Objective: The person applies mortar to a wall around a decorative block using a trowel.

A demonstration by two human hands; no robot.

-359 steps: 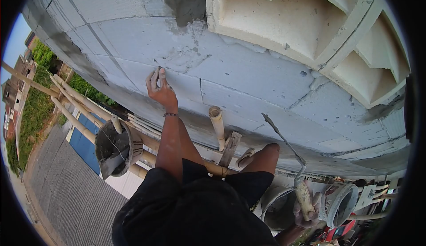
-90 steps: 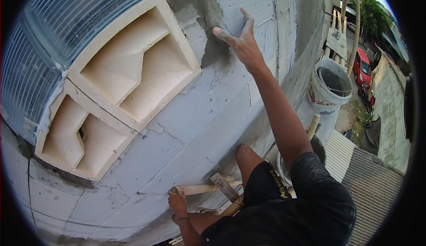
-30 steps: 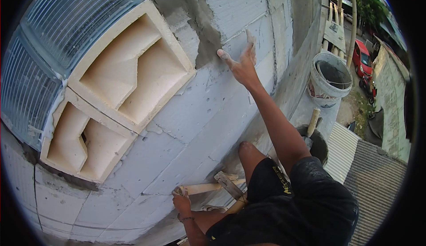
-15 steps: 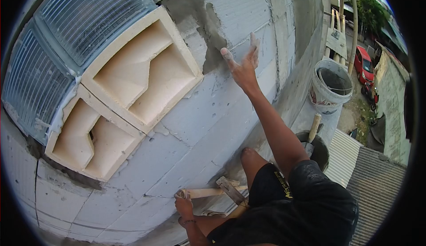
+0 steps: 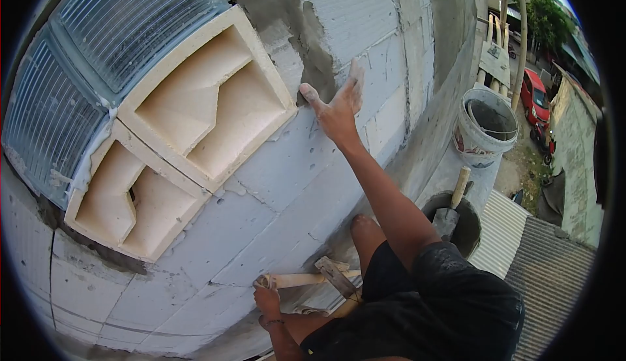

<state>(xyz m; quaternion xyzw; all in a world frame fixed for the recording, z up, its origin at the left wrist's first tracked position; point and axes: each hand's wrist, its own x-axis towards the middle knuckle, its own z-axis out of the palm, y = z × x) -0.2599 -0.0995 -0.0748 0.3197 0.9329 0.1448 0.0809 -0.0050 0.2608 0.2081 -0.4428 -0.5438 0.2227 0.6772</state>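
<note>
My right hand (image 5: 338, 108) is open, thumb and fingers apart and dusted with pale powder. It is up at the wall of light blocks (image 5: 261, 231), just right of the corner of a cream vent block (image 5: 207, 100). Beside its fingers is a patch of grey mortar (image 5: 317, 55). A second, smaller vent block (image 5: 153, 211) sits below the first, and two ribbed glass blocks (image 5: 134, 28) adjoin them. Low on the wall, my left hand (image 5: 267, 298) is closed round the end of a bamboo pole (image 5: 300, 281).
A mortar-stained white bucket (image 5: 486, 129) stands on a ledge at right. Nearer me, a dark bucket (image 5: 468, 231) holds a trowel (image 5: 453, 208). A wooden piece (image 5: 336, 276) crosses the pole by my knee. Below lie a corrugated roof (image 5: 554, 263) and a red car (image 5: 535, 97).
My right hand has moved left along the wall, closer to the larger vent block's corner. The trowel and dark bucket show more fully now. My left hand stays at the pole.
</note>
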